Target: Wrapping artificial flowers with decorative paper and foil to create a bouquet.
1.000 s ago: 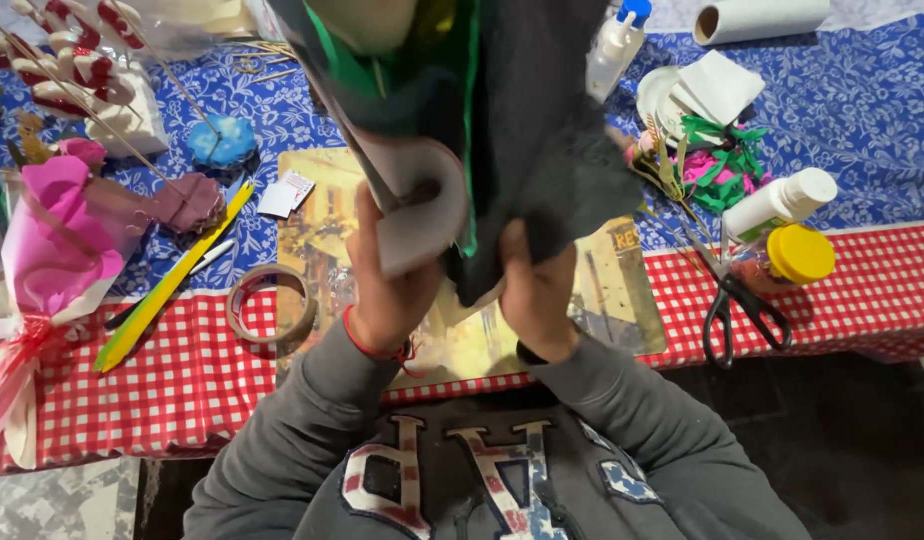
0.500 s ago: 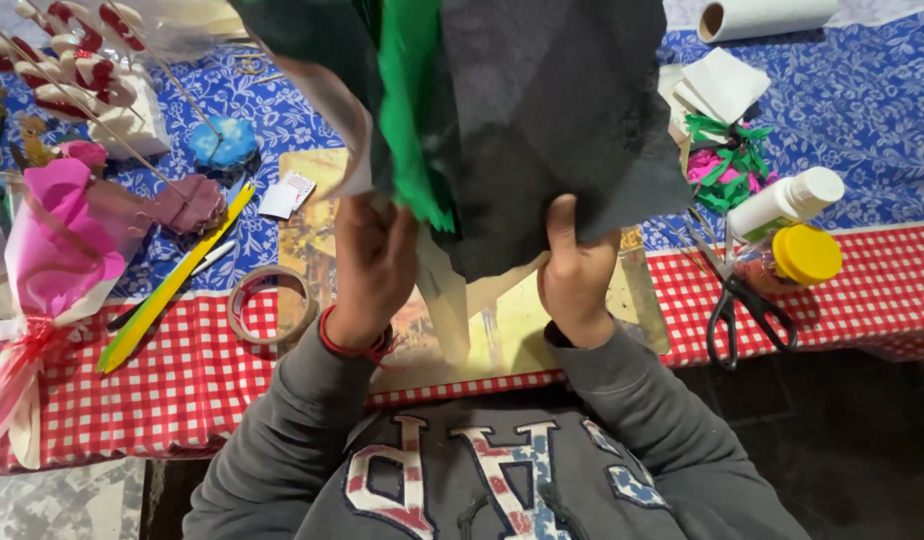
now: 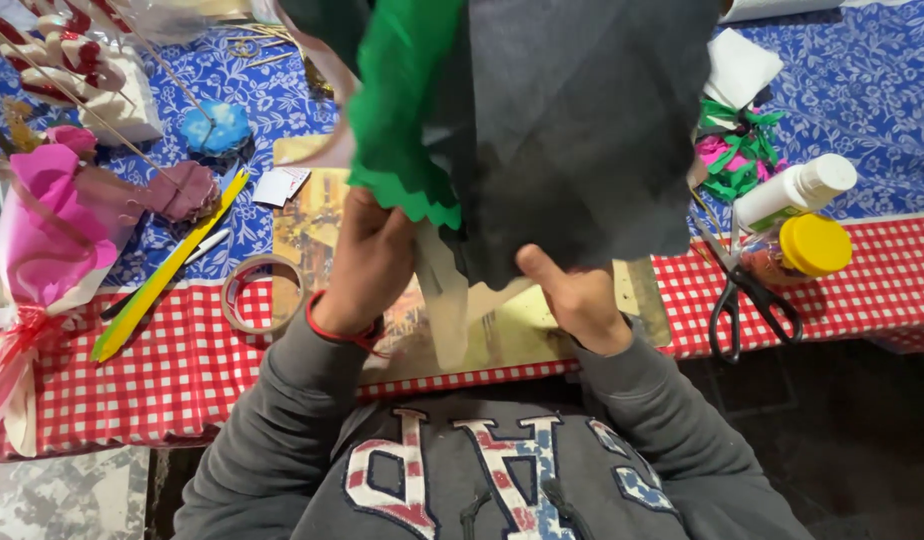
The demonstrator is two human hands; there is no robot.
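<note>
While both hands grip, dark paper sheet (image 3: pixel 582 120) upright

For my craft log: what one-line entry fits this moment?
left hand: grips green sheet | right hand: grips dark grey sheet | scissors: on table

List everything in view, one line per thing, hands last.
dark sheet: 1, charcoal, held up at centre
green sheet: 1, green, zigzag edge, beside the dark sheet
tan strip: 1, beige, hanging below the sheets
scissors: 1, black handles, right
jar: 1, yellow lid, right
bottle: 1, white, lying right
tape ring: 1, brownish, left
bouquet: 1, pink wrap, far left
placemat: 1, yellowish picture, centre
left hand: grips the sheets
right hand: grips the dark sheet
</note>
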